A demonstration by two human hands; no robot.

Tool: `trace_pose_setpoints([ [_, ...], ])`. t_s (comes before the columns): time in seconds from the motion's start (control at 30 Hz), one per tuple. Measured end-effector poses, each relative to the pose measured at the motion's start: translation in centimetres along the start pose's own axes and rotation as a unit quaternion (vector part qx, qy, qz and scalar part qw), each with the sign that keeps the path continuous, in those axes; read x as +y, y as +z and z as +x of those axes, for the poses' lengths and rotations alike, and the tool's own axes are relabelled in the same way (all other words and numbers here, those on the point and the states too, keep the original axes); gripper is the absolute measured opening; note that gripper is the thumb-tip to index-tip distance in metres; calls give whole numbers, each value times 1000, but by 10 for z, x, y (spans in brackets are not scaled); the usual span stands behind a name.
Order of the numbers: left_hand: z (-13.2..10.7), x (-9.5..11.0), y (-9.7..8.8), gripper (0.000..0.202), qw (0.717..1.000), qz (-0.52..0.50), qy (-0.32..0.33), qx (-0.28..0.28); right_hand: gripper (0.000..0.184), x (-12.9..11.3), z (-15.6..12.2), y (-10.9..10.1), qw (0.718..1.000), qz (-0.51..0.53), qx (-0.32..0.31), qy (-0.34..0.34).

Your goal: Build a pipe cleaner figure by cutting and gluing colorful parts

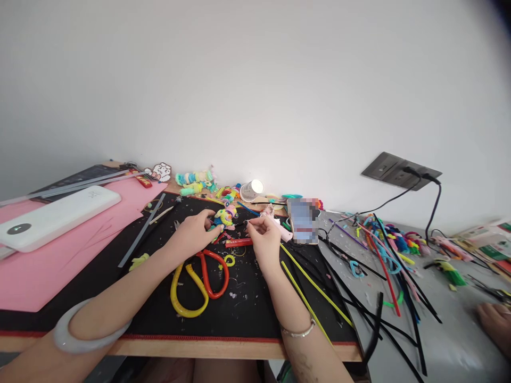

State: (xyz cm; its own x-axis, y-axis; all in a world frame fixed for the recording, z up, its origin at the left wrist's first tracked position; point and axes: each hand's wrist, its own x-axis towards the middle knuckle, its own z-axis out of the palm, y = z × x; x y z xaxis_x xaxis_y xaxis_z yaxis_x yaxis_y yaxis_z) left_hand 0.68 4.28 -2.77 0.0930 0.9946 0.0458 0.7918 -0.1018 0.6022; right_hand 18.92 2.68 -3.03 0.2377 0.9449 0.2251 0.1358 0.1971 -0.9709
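Note:
My left hand (195,231) is closed on a small pipe-cleaner figure (225,217) in yellow, pink and blue, held above the black mat (247,314). To its right, my right hand (264,234) pinches a small dark bit between thumb and fingertips; its kind is too small to make out. Scissors with one yellow and one red handle (189,292) lie below my left hand, their blades largely hidden by it. A red strip with white print (238,242) rests between my hands. A small yellow pipe-cleaner loop (229,260) lies near the scissors.
A phone (304,221) stands behind my right hand, near a paper cup (252,190). Pink sheets (80,250) carry a white device (59,218) at left. Black and coloured pipe cleaners (393,255) spread over the grey table. Another person's hand (495,322) is at far right.

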Motion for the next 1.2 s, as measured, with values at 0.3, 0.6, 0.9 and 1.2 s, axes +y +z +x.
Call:
trace_pose_setpoints([
  [0.3,-5,12,-5,58,948,-310,-64,-11,10,5,4,-3,1000,13,-11,-15],
  [0.6,-9,20,-8,22,802,-583,-100,-80,15,0,4,-2,995,91,-24,31],
  [0.9,-9,20,-5,27,792,-600,-88,-71,15,3,6,-3,990,129,-30,43],
  [1.2,-13,22,-3,49,920,-391,-39,-13,19,-3,5,-4,986,157,-27,51],
])
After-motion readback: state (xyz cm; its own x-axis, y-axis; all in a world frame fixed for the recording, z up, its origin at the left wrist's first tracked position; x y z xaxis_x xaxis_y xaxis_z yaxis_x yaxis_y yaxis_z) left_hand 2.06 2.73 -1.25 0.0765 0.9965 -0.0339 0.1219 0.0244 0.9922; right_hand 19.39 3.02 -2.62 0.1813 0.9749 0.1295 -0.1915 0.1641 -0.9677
